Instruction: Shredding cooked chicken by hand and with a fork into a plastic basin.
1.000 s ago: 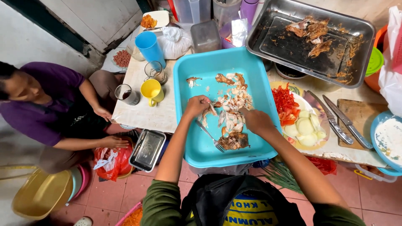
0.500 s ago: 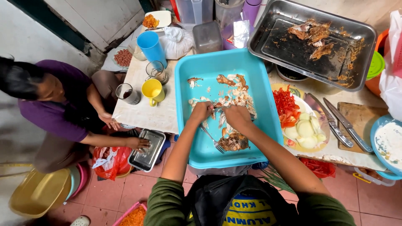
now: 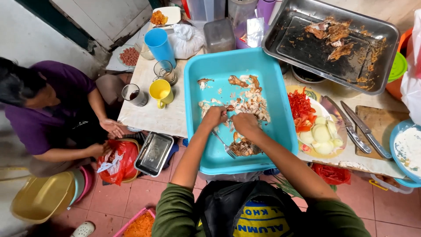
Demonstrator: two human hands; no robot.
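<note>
Shredding chicken (image 3: 245,103) was gripped between closed left hand (image 3: 214,116) and right hand (image 3: 244,123), just far of both, inside blue tub (image 3: 280,131).

My forearms are bare below olive-green sleeves pushed up toward the elbows. A black apron covers my chest over a blue shirt with a yellow printed panel. Left hand (image 3: 214,116) and right hand (image 3: 245,123) wear no gloves.
</note>
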